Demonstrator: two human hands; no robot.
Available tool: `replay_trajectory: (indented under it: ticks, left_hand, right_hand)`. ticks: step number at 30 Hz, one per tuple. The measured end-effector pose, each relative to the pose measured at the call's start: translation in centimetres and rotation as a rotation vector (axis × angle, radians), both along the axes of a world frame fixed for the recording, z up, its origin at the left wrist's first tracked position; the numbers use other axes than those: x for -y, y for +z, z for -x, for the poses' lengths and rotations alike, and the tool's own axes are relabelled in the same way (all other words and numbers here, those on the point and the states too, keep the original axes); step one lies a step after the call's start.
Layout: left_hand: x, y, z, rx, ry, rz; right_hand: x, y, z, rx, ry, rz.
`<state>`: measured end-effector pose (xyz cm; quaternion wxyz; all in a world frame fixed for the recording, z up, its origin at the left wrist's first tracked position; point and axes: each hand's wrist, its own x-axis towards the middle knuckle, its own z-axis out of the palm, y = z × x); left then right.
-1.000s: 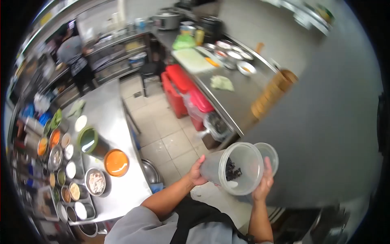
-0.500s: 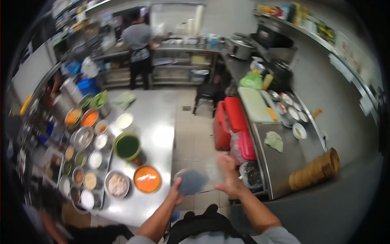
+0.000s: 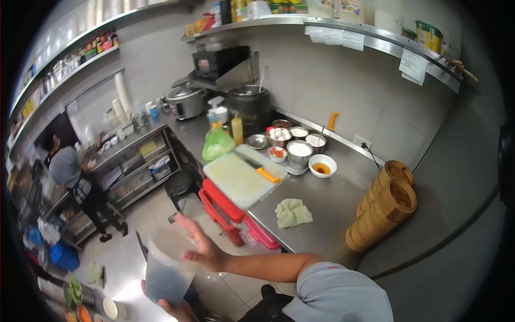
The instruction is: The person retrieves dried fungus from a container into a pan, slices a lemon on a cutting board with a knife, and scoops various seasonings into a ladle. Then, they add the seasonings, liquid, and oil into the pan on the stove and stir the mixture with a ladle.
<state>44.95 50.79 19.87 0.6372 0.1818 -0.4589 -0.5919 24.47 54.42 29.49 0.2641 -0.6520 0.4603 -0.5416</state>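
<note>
1. The left hand [image 3: 174, 310] is grasping the translucent plastic container [image 3: 166, 279] from below, its fingers curving around the base and side. The right hand [image 3: 206, 249] is pressing against the upper side by the rim, fingers extended rather than clenched.
2. The container is tilting in the near left of the scene, between the two hands. Its lower part is looking dark through the wall; I cannot tell what is inside.
3. At the near left, a white tub [image 3: 115, 308] is standing on the metal table [image 3: 120, 268]. Left of it, one vessel is holding something orange [image 3: 83, 313] and another is holding green leaves [image 3: 75, 292].
4. On the right counter [image 3: 332, 206], a pale green cloth [image 3: 293, 213] is lying crumpled, and bamboo steamers [image 3: 378, 214] are leaning in stacks farther right.
5. Beyond the cloth, a white bowl [image 3: 322, 166] is holding amber liquid. Left of it, a metal container [image 3: 299, 154] is holding something white, and a small bowl [image 3: 277, 154] is holding orange-red pieces.
6. Behind these, a metal pot [image 3: 279, 137] is holding white rounded items; two more metal containers are showing white contents, and another is showing brown contents [image 3: 281, 123].
7. Farther off, a dark pot [image 3: 249, 107] and a silver cooker [image 3: 185, 101] are standing along the counter.
8. At the far left, another person [image 3: 78, 180] is standing by a metal shelf unit [image 3: 142, 169].
</note>
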Motion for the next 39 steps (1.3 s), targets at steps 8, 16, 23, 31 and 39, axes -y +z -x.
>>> replay_trajectory:
  ticks: [8, 16, 23, 31, 39]
  left_hand:
    - [6.3, -2.5, 16.4, -0.008, -0.398, 0.143]
    - [16.1, -11.8, 15.0, 0.715, -0.526, 0.055]
    - [20.9, -19.4, 14.9, 0.993, -0.424, -0.183]
    - [17.2, -18.7, 14.8, 1.068, -0.56, -0.539]
    - [19.0, -26.3, 9.3, 1.021, -0.568, -0.896]
  right_hand:
    - [2.1, -2.3, 7.5, 0.386, -0.495, 0.394]
    - [-17.0, 27.1, 29.7, -0.681, -1.654, 1.022]
    - [-31.6, 45.2, 38.3, -1.032, -2.174, 0.966]
    - [-36.9, 47.6, 44.8, -0.906, -2.443, 0.577]
    - [-43.5, 48.8, 51.4, -1.237, -2.425, 0.559]
